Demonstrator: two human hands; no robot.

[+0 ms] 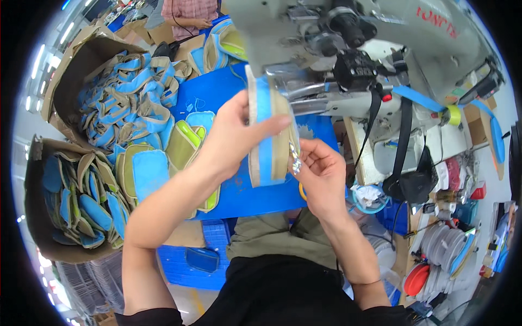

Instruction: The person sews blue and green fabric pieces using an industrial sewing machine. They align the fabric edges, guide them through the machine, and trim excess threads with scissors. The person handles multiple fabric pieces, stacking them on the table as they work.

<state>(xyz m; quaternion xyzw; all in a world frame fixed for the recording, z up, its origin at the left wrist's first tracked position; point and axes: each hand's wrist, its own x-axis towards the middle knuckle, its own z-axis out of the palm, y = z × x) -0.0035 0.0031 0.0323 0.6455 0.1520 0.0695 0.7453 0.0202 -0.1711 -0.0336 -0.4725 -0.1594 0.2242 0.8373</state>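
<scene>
Dominating the upper right of the view, a grey industrial sewing machine [375, 49] hangs its head over a blue surface [244, 190], with a blue strap [418, 99] and a black strap [403, 136] draped off its body. Left of the surface stand two open cardboard boxes: the upper box [70, 70] is heaped with blue-and-tan sewn strips, the lower box [38, 217] packed with flat blue and olive padded panels, both apparently set within arm's reach. More panels in blue, tan and lime [182, 144] lie spread on the surface between the boxes and the machine. A stack of round discs [443, 244] sits low on the right (partly cut off by the rim).

In the middle, held up just below the machine's needle area, is a tan and blue padded piece [269, 136], turned edge-on. The left hand [231, 136] is closed on its left side, thumb laid across the blue face, which seems to steady it upright. The right hand [321, 174] pinches the piece's lower right edge, where a small shiny metal part [295, 160] shows, probably a zipper pull; its fingers are curled around that edge. Another person in a checked shirt [187, 11] stands at the far end.
</scene>
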